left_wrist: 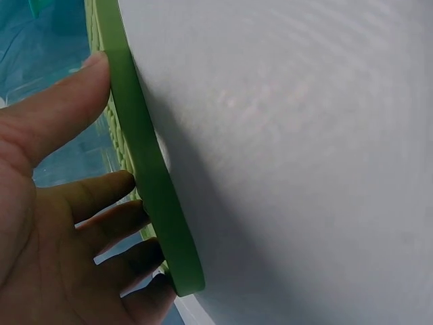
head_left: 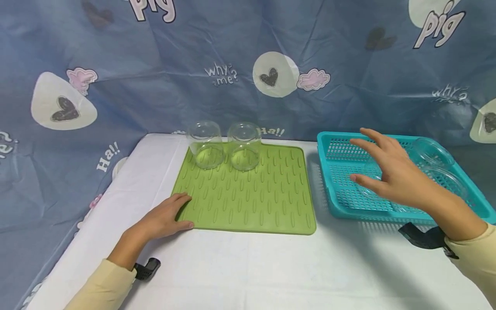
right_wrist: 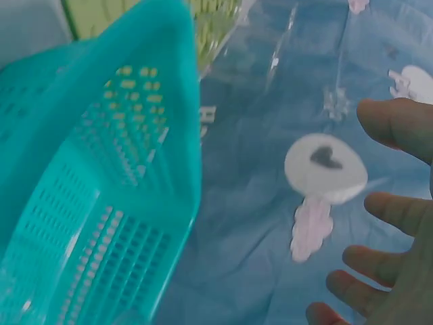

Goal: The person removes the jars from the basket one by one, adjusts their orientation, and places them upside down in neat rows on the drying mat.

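My left hand (head_left: pixel 164 217) rests at the near left corner of a green ridged mat (head_left: pixel 248 193), its fingers and thumb touching the edge. The left wrist view shows the fingertips along the side of the mat (left_wrist: pixel 145 156). Over a turquoise basket (head_left: pixel 329 185) hovers my right hand (head_left: pixel 399 172), fingers spread and holding nothing. Inside the basket lie several clear glass vessels (head_left: pixel 432 151), partly hidden by that hand and arm. Two clear glasses, a left one (head_left: pixel 209 157) and a right one (head_left: pixel 245 158), stand side by side at the mat's far left.
A white cloth (head_left: pixel 240 267) covers the table. Blue printed sheeting (head_left: pixel 232 99) hangs behind and along the left side. The basket's raised rim (right_wrist: pixel 186 101) stands at the table's right. Each wrist wears a black strap.
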Available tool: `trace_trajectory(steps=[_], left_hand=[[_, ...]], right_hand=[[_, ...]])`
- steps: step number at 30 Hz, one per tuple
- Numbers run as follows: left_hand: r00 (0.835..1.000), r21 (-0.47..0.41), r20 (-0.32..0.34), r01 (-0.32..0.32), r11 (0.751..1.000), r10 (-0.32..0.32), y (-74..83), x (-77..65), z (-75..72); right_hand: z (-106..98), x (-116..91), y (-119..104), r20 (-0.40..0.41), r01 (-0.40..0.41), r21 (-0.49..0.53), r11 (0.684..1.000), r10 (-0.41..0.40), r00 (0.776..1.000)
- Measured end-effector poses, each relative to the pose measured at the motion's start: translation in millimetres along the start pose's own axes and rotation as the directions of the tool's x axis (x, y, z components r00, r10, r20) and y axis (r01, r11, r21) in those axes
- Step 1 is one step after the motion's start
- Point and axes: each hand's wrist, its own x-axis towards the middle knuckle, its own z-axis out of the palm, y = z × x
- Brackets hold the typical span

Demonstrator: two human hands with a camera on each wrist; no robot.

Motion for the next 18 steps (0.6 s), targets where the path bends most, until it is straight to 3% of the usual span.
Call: trace_trajectory(steps=[9,18], left_hand=[[1.0,0.002,0.004,0.016,1.0,-0.016,1.0,1.4,1.8],[1.0,0.01,-0.002,0.005,1.0,-0.005,2.0,0.4,0.8]], right_hand=[[-10.0,-37.8,43.8,-0.08,-0.11,-0.079,0.991,0.104,0.991],[-11.4,-77.0,84.4,-0.14,-0.266,-0.139,0.954,0.247,0.959]])
